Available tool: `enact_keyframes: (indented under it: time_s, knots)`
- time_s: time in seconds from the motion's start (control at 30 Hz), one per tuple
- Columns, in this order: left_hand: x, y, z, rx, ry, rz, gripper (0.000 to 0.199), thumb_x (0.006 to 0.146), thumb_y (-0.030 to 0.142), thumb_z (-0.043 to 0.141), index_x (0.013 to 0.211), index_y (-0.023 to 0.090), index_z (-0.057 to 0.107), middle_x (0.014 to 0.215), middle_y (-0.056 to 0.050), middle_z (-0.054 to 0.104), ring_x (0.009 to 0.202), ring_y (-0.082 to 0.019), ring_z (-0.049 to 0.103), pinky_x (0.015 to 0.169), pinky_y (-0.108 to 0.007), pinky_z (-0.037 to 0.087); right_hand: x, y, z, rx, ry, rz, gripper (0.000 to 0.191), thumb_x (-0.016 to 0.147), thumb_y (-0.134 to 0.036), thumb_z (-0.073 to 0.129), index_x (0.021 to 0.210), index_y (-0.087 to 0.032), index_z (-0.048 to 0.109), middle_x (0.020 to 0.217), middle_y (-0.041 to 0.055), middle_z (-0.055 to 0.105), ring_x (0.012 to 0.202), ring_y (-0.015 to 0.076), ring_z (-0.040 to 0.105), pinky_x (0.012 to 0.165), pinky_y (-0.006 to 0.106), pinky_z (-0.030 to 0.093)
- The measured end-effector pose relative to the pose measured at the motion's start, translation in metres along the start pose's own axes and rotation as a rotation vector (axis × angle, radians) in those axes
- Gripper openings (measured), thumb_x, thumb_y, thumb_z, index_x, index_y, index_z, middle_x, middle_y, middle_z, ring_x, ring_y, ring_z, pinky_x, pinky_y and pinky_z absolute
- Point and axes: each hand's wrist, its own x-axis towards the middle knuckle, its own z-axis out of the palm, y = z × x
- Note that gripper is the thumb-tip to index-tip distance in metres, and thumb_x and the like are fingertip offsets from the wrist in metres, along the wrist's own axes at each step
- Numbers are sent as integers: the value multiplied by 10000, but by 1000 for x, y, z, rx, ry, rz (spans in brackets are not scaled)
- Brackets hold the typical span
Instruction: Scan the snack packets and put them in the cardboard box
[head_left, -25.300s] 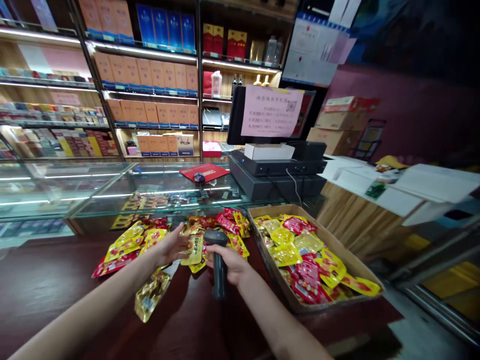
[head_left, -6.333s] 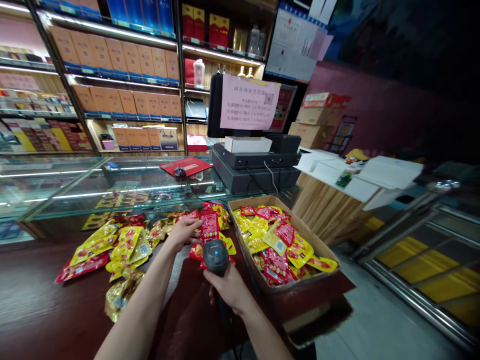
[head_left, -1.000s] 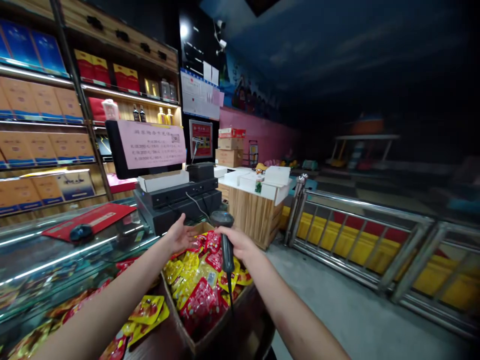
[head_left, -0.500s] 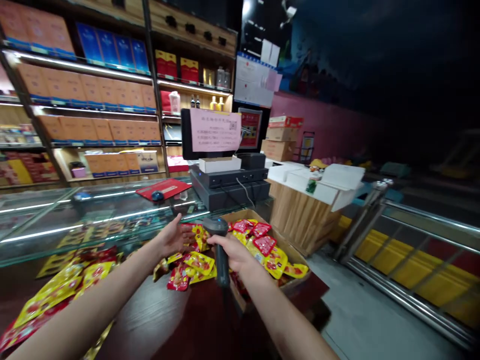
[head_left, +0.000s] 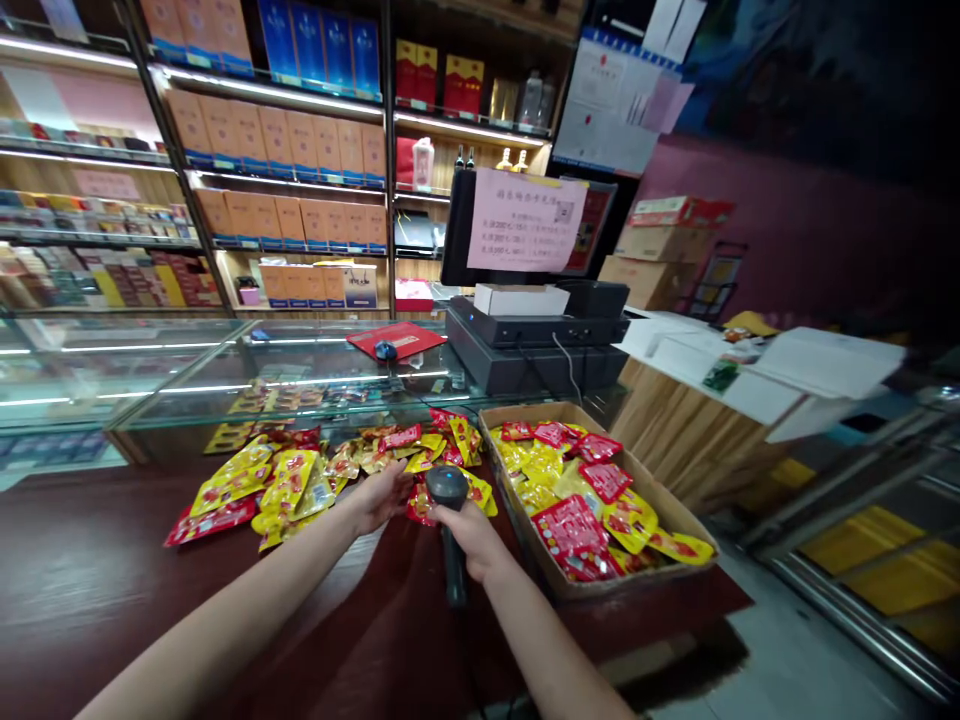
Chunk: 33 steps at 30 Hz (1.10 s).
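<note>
A dark handheld barcode scanner (head_left: 448, 488) stands upright in my right hand (head_left: 472, 535), which is closed around its grip. Just left of it, my left hand (head_left: 384, 497) reaches in at the near edge of the snack packets, thumb and fingers apart. Its fingertips are beside a red snack packet (head_left: 420, 503); whether they touch it I cannot tell. Yellow and red packets (head_left: 289, 490) lie loose in a pile to the left. On the right, an open cardboard box (head_left: 525, 530) is filled with similar packets, a large red packet (head_left: 577, 538) among them.
Behind the dark red table (head_left: 90, 580) stands a glass display counter (head_left: 187, 385) with a red mat (head_left: 409, 338) and a computer mouse (head_left: 385, 351). A monitor (head_left: 459, 235) rises above a black cash drawer (head_left: 510, 365). A metal railing (head_left: 847, 600) is at the right.
The view has swung left and down, showing more of the table and box. My left hand has come down nearer the scanner and packets; my right hand still holds the scanner.
</note>
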Motion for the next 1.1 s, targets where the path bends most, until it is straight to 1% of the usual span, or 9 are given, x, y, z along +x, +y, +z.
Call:
enact_keyframes:
  time_s: [0.07, 0.13, 0.3, 0.4, 0.57, 0.7, 0.83, 0.97, 1.1]
  knots:
    - [2, -2, 4, 15, 22, 11, 370, 860, 467, 463, 1044, 170, 585, 1153, -94, 598, 1087, -202, 523, 861, -310, 425, 0, 5, 1, 3, 20, -20, 313, 535, -190, 710, 846, -162, 679, 702, -16, 670, 666, 142, 593, 635, 240, 423]
    - [0, -2, 9, 31, 52, 20, 323, 880, 431, 441, 999, 168, 586, 1097, -85, 611, 1047, -196, 534, 814, -310, 454, 0, 7, 1, 9, 20, -13, 268, 549, -199, 704, 811, -150, 677, 672, -13, 656, 629, 131, 584, 609, 232, 422]
    - [-9, -1, 13, 78, 53, -31, 289, 872, 419, 461, 889, 154, 577, 804, -42, 597, 782, -175, 582, 705, -335, 507, 8, 9, -1, 80, 67, 72, 136, 561, -186, 691, 668, -144, 617, 542, -32, 583, 519, 97, 542, 563, 221, 432]
    - [-12, -2, 9, 84, 50, -73, 293, 858, 423, 486, 903, 147, 574, 753, -31, 574, 704, -164, 584, 660, -337, 521, 13, 8, -5, 73, 58, 103, 105, 568, -183, 679, 630, -144, 604, 498, -29, 568, 491, 104, 539, 545, 228, 434]
    - [-19, -5, 3, 65, 113, -152, 266, 858, 406, 490, 881, 150, 556, 729, -17, 553, 624, -142, 567, 575, -314, 522, 11, 13, -13, 19, 19, 19, 274, 550, -205, 695, 818, -150, 675, 694, 11, 688, 672, 169, 631, 641, 264, 462]
    - [-24, -7, 3, 90, 132, -122, 258, 837, 401, 533, 872, 147, 563, 730, -11, 558, 608, -124, 567, 579, -277, 518, 10, 21, -15, -57, -21, -68, 294, 568, -228, 684, 852, -153, 684, 781, 10, 706, 776, 186, 629, 744, 283, 448]
    - [-21, -11, 5, 82, 87, -109, 245, 810, 374, 584, 882, 140, 572, 775, -33, 582, 634, -127, 595, 583, -241, 513, 17, 21, -15, -77, -15, -17, 267, 559, -209, 674, 818, -146, 683, 721, 5, 691, 703, 160, 612, 693, 260, 442]
    - [-16, -13, 2, 51, 95, -126, 270, 833, 402, 542, 936, 153, 559, 827, -46, 577, 685, -156, 620, 664, -321, 546, 18, 16, -16, -92, 24, 91, 166, 562, -203, 669, 711, -131, 658, 560, -5, 619, 537, 127, 548, 551, 236, 405]
    - [-17, -14, -2, 65, 18, -159, 346, 824, 463, 524, 1017, 177, 524, 870, -40, 563, 682, -183, 627, 644, -407, 552, 12, 15, -9, -107, 19, 10, 184, 575, -182, 657, 755, -145, 670, 624, -17, 642, 610, 127, 569, 600, 228, 414]
